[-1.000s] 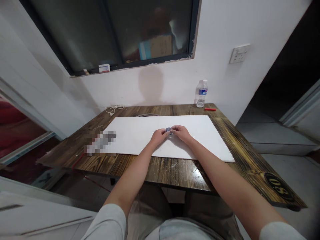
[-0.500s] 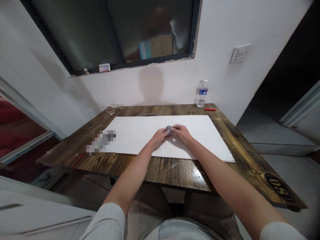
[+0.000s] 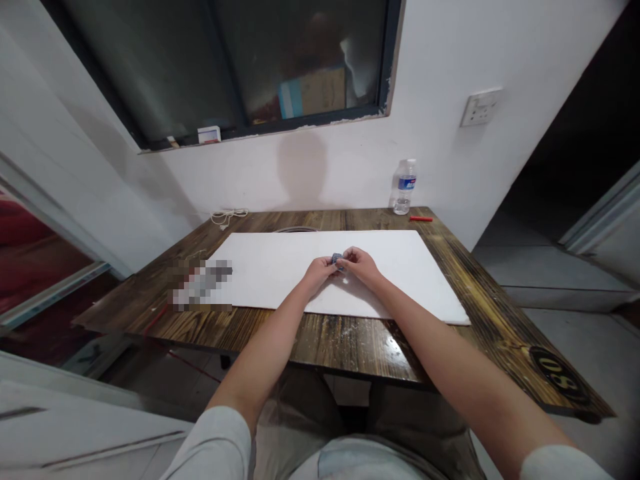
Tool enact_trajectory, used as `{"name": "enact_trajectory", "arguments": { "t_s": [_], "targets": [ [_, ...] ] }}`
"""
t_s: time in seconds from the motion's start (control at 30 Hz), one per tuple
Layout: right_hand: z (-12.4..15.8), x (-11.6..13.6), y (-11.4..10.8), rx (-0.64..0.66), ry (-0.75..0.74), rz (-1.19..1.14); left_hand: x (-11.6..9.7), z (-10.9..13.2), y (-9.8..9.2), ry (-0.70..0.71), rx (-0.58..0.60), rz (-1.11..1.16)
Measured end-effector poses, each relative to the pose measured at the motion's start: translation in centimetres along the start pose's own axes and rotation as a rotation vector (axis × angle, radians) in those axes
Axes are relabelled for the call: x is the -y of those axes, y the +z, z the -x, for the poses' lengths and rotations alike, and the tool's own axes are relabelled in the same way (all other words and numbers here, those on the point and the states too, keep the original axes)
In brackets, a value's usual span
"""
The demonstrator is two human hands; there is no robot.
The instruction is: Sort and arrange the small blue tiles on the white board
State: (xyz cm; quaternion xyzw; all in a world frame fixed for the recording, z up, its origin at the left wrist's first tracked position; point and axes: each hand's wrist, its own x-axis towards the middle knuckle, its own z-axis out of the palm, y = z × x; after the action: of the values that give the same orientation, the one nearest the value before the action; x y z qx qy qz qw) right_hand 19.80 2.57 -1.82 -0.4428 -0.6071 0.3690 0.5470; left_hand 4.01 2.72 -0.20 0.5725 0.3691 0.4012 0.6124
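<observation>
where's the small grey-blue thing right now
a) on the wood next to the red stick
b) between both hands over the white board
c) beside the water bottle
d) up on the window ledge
B: the small grey-blue object sits between the fingers of the left hand and the right hand, above the white board.
</observation>
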Motion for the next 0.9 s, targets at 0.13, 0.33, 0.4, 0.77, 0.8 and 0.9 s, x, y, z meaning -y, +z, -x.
{"name": "enact_trajectory", "arguments": {
  "t_s": [0.13, 0.33, 0.4, 0.77, 0.8, 0.9],
  "targets": [
    [0.12, 0.38, 0.00, -0.008, 0.044, -0.017, -0.06, 0.02, 0.03, -0.010, -0.023, -0.047],
    [0.05, 0.51, 0.06, -0.057, 0.075, -0.026, -0.08, -0.04, 0.12, -0.010, 0.003, -0.052],
    [0.02, 0.37, 0.04, -0.073, 0.069, -0.015, -0.06, -0.07, 0.15, -0.008, -0.005, -0.057],
    [0.12, 0.86, -0.39, -0.064, 0.077, -0.070, 0.06, -0.30, 0.14, -0.031, -0.044, -0.069],
    [0.14, 0.92, -0.41, -0.053, 0.076, -0.095, 0.10, -0.33, 0.13, -0.028, -0.040, -0.068],
    [0.16, 1.03, -0.45, -0.027, 0.077, -0.147, 0.06, -0.28, 0.15, -0.024, -0.028, -0.044]
  ]
}}
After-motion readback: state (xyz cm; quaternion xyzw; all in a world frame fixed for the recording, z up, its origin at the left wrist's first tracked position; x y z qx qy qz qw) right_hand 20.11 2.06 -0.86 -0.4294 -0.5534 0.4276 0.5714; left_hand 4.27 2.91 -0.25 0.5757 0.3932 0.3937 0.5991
